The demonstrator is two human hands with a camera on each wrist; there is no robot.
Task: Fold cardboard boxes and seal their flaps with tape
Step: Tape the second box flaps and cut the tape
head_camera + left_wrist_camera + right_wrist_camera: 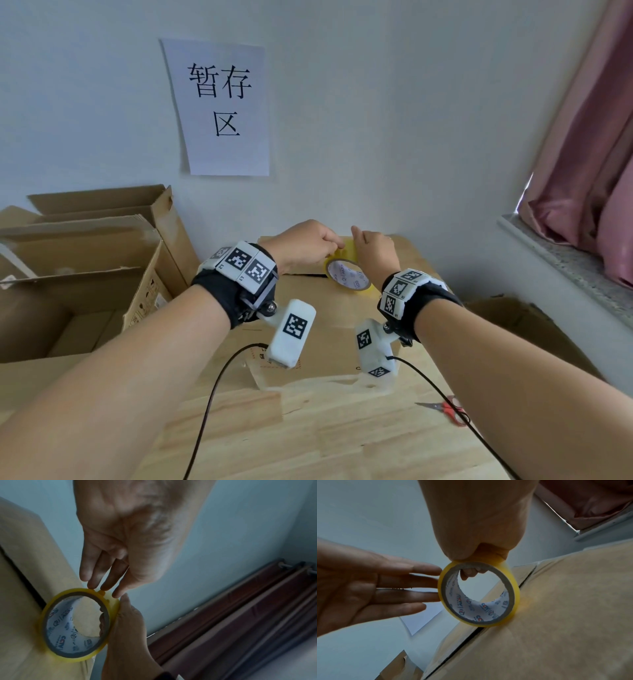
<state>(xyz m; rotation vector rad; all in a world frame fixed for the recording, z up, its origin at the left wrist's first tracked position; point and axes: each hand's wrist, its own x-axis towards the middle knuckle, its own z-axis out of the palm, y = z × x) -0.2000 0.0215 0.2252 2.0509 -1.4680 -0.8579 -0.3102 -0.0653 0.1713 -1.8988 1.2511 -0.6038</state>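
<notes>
A yellow tape roll (348, 277) with a white printed core stands on edge on top of a closed cardboard box (325, 318). It rests near the dark seam (465, 641) between the flaps. My right hand (371, 250) grips the roll (515, 592) from above, with fingers (469, 573) curled into the core. My left hand (308, 246) reaches in from the left. Its straight fingertips (435, 588) touch the roll's outer edge (44, 615) by a small raised tape tab (101, 592). The left thumb is hidden.
An open cardboard box (85, 274) stands at the left with its flaps up. Red-handled scissors (448, 409) lie on the wooden table (308, 438) at the right. Flattened cardboard (531, 329) sits by the window sill (565, 260). A wall with a paper sign (222, 102) is close behind.
</notes>
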